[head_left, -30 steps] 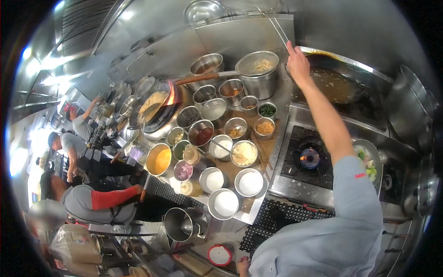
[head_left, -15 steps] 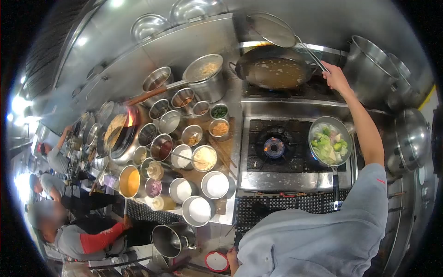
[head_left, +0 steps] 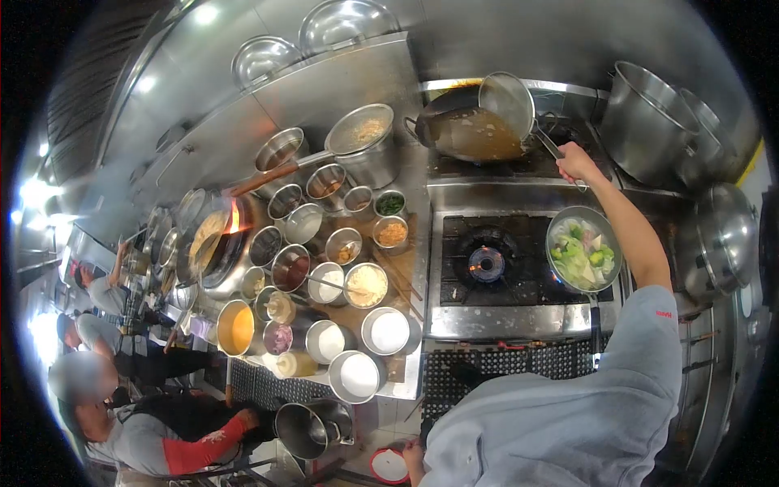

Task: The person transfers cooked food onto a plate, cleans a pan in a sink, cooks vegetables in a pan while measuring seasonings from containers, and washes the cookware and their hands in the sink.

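Observation:
My right hand (head_left: 578,163) is closed round the handle of a round strainer (head_left: 506,99). The strainer stands steeply tilted at the right side of a wok (head_left: 454,134) of brownish liquid; whether its lower rim dips in cannot be told. Below my right arm, a frying pan (head_left: 582,264) with green and pale vegetables sits on the right of the stove, its black handle toward me. At the bottom edge my left hand (head_left: 414,456) hangs beside a red-rimmed container (head_left: 389,466) with white contents. Its fingers are mostly hidden, so its grip is unclear.
A lit burner (head_left: 487,264) is left of the pan. On the left counter stand several steel pots of ingredients, with another strainer (head_left: 361,132) over a pot. Tall pots (head_left: 649,109) stand at right. Flames rise by a far wok (head_left: 235,231); co-workers (head_left: 150,442) stand at left.
My right hand has come slightly down, and the strainer has swung down and right from above the wok to its right side. The view has shifted a little.

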Tool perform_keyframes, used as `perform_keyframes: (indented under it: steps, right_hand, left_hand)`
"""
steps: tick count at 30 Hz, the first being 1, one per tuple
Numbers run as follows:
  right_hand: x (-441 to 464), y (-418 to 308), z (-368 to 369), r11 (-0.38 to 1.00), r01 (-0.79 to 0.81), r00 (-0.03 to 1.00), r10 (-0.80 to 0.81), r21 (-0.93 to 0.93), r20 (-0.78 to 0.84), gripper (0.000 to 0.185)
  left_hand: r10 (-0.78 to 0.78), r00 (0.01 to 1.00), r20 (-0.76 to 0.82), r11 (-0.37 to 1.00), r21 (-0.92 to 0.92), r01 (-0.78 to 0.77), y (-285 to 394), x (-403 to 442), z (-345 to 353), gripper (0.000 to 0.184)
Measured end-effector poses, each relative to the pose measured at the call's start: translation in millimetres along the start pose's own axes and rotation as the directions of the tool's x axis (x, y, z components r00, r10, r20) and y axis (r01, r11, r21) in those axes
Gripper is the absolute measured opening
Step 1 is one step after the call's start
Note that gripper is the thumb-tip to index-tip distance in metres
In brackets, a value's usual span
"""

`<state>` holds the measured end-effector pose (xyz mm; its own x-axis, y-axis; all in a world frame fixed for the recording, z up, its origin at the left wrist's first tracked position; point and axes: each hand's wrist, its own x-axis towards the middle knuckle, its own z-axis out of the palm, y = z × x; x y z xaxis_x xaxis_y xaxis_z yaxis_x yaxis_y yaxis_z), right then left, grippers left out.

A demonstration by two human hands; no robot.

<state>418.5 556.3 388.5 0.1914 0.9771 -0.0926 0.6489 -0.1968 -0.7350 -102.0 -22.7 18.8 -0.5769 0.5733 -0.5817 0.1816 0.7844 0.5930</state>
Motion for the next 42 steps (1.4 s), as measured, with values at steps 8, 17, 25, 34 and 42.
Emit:
perform_keyframes:
  steps: [8,17,25,34,42]
  right_hand:
    - [8.9,-33.6,37.5,0.947,-0.123,0.981,0.072,0.297,0.178,0.039]
    - [-3.1,-51.0,42.7,0.912,-0.121,0.952,-0.005,0.391,0.306,0.018]
    - [1.8,-64.1,54.0,0.837,-0.187,0.939,-0.001,0.515,0.343,0.020]
    - [0.1,-78.3,41.4,0.739,-0.241,0.916,-0.042,0.629,0.400,0.010]
    - [-8.0,-54.4,-7.8,0.955,0.087,0.992,-0.110,0.284,0.067,0.006]
  left_hand:
    - [-0.158,0.987,0.005,0.980,-0.126,0.157,-33.6,-18.2,15.0,0.023]
    - [-0.180,0.983,0.033,0.951,-0.251,0.182,-48.5,-6.0,24.2,0.024]
    - [-0.182,0.982,0.046,0.920,-0.345,0.187,-63.3,-5.5,20.9,0.025]
    - [-0.192,0.980,0.050,0.853,-0.486,0.192,-76.6,-4.4,22.7,0.026]
    - [-0.119,0.993,0.003,0.937,-0.329,0.114,-91.1,-6.6,30.3,0.025]
